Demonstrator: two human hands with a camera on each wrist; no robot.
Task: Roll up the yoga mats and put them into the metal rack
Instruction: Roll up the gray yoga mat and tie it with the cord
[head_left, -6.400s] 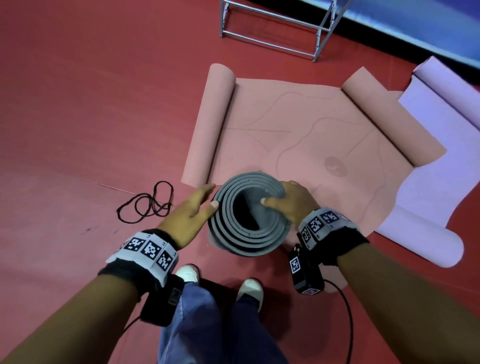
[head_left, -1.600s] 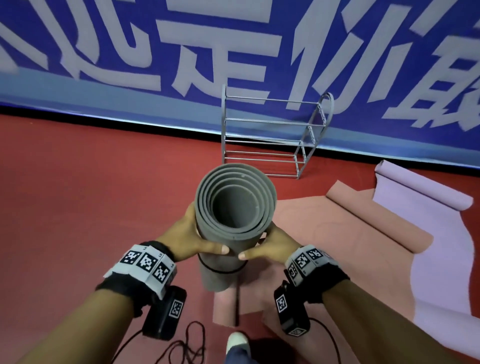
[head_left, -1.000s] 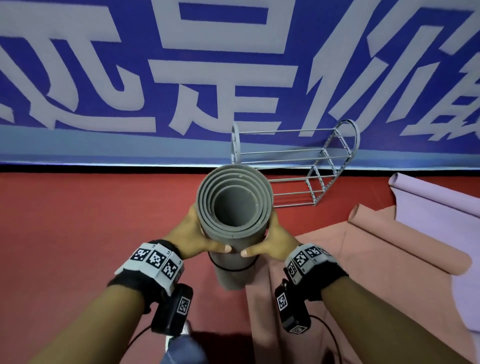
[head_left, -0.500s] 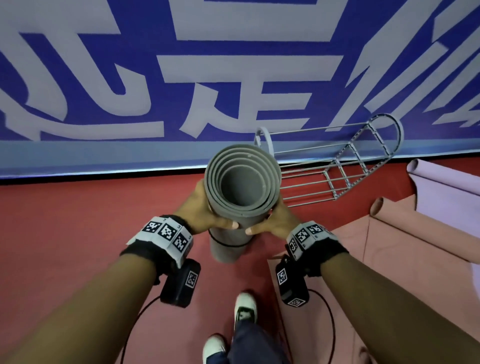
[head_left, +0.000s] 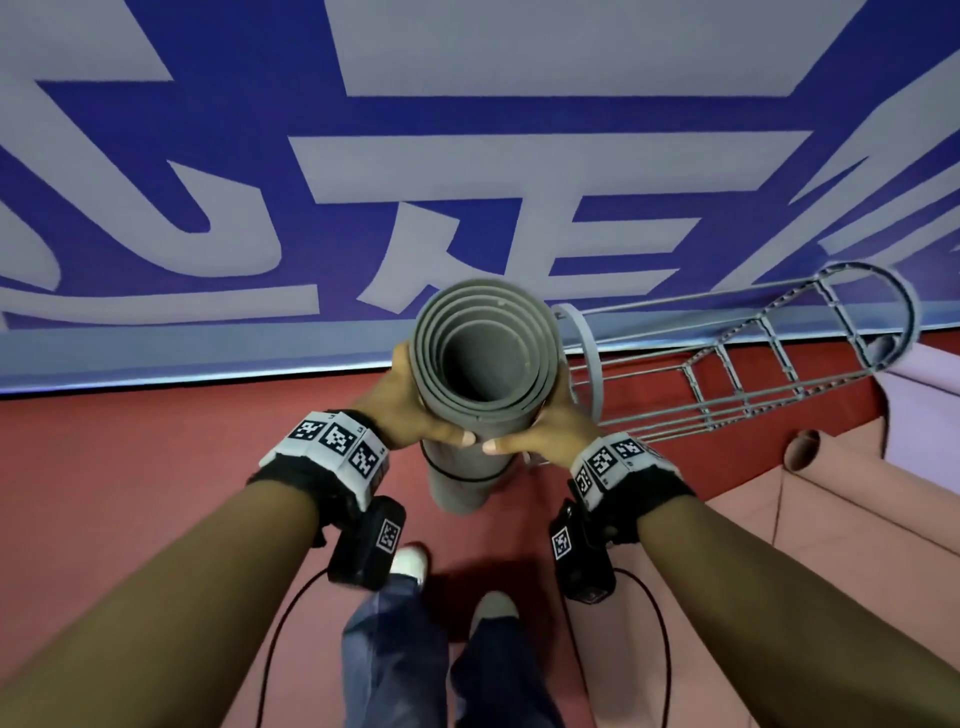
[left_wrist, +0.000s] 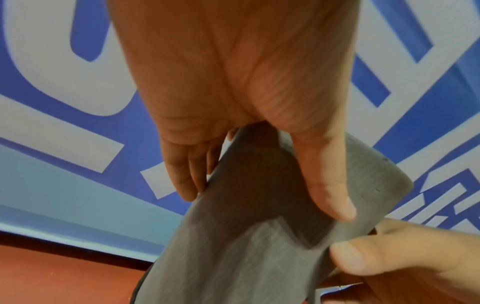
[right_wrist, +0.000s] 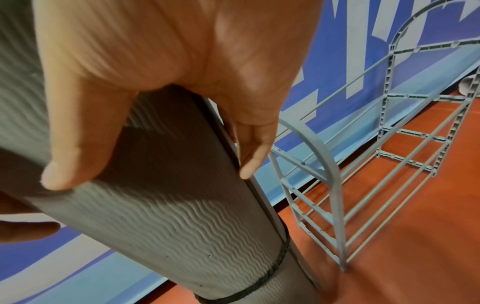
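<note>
Head view showed the grey mat (head_left: 480, 364) rolled, tied, upright just left of the empty rack (head_left: 737, 374), both hands (head_left: 410, 415) (head_left: 550, 426) with fingers (left_wrist: 327, 185) wrapped round it; pink mat (head_left: 831, 499) unrolled.

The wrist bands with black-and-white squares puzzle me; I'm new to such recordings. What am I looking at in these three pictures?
A person, no machine. One camera sits on the head; one on each wrist looks along the hand. The left hand and right hand both hold a rolled grey foam yoga mat upright, a thin black cord tied round it. Beside it on the red floor stands an empty grey metal wire rack. A pink mat lies to the right, curled at its end.
</note>
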